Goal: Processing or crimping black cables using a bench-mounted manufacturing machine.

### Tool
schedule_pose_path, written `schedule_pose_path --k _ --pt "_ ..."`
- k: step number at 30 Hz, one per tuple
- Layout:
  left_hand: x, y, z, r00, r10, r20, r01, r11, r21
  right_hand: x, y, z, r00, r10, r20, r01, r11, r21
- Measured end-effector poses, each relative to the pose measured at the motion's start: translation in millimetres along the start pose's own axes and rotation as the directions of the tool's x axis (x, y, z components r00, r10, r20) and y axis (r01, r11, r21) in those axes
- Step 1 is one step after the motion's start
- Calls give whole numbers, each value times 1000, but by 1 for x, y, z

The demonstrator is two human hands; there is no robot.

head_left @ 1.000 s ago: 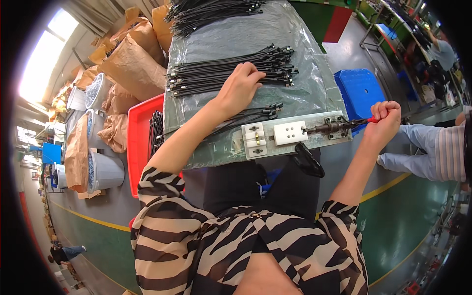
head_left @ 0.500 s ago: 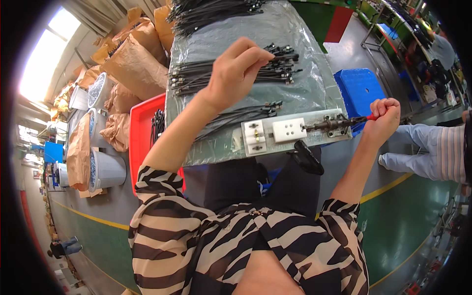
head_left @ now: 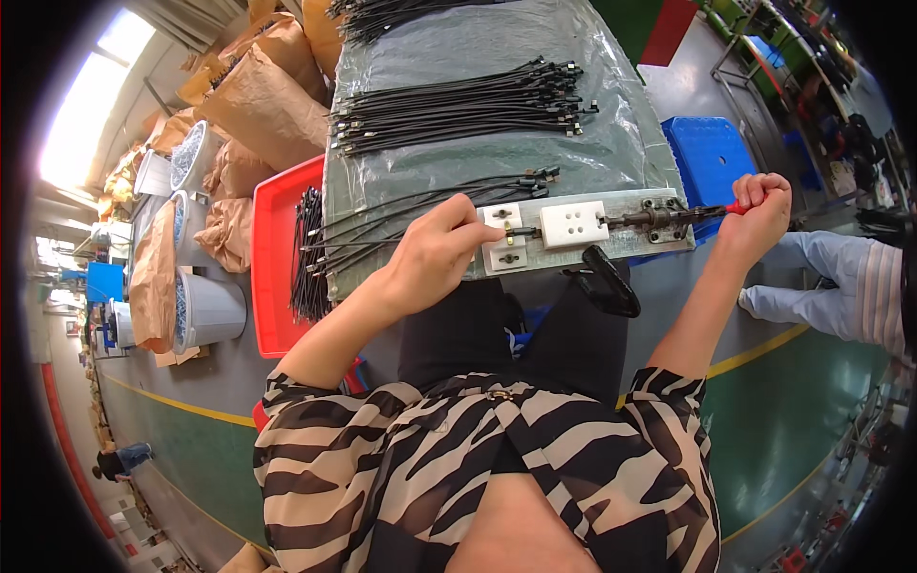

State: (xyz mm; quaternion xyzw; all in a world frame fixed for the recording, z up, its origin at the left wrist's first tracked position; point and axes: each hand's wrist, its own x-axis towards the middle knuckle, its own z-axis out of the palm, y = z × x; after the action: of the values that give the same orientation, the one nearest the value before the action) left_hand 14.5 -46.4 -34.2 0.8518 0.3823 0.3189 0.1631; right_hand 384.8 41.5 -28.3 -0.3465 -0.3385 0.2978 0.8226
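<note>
My left hand [head_left: 437, 250] is closed in a pinch at the left white block [head_left: 504, 258] of a bench fixture. It holds a black cable, mostly hidden by my fingers; a small brass-coloured and black end [head_left: 522, 232] shows beside the fingertips, between the two white blocks. My right hand [head_left: 757, 218] is wrapped round the red handle [head_left: 735, 207] of a metal toggle clamp [head_left: 659, 218]. That clamp lines up with the right white block [head_left: 574, 225], which has several small holes. All of these parts sit on a pale metal plate [head_left: 626, 246].
Several loose cables [head_left: 420, 212] lie behind the fixture, with a thicker bundle [head_left: 468, 107] farther back on the film-covered table [head_left: 439, 57]. A red tray [head_left: 277, 334] with cables stands left, a blue stool [head_left: 712, 158] right. A black part [head_left: 607, 282] juts over the front edge.
My left hand has come down from the far cable bundle to the left white block. My right hand stays on the red handle. A black and brass end now shows between the blocks.
</note>
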Motion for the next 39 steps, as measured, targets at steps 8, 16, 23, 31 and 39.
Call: schedule_pose_path --k 8,16,23,31,39 --pt "-24 -3 -4 997 3 71 -9 997 77 -15 3 11 1000 1 -18 -1 1000 -18" --pt "-22 0 -6 988 -11 152 -9 991 131 -65 7 43 953 -225 203 299 809 -506" --pt "-22 1 -14 984 -49 171 28 992 119 -93 18 45 629 -236 740 746 450 -491" --pt "19 4 -38 998 7 57 -14 992 129 -7 -8 36 999 -2 53 13 981 -194" --pt "75 -57 0 998 -56 -42 56 998 -4 8 3 35 1000 3 11 -2 997 -76"
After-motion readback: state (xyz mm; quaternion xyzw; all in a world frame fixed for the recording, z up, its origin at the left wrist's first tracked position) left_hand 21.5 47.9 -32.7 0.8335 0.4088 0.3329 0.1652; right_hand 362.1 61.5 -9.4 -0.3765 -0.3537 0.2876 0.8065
